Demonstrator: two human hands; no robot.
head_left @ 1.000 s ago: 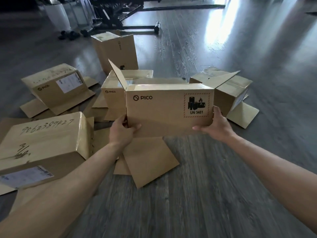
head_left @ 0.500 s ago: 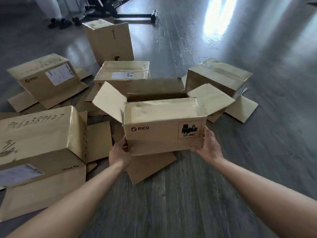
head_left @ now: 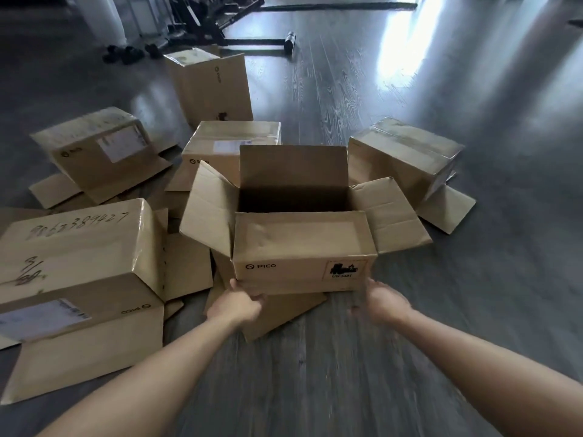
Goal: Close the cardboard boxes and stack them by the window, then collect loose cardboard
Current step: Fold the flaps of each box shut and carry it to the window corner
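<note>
Open PICO box [head_left: 303, 247] sits on the floor [head_left: 347, 373] mid-frame, all four flaps up or splayed, inside dark, contents not visible. Left hand [head_left: 235, 305] grips its near bottom-left corner, fingers curled under the edge. Right hand [head_left: 383, 302] at its near right corner, blurred; can't tell whether the fingers grip. Closed boxes ring it: numbered box [head_left: 79, 266] left, taped box [head_left: 407, 156] right-behind. Loose cardboard sheet [head_left: 284, 313] lies under the open box.
</note>
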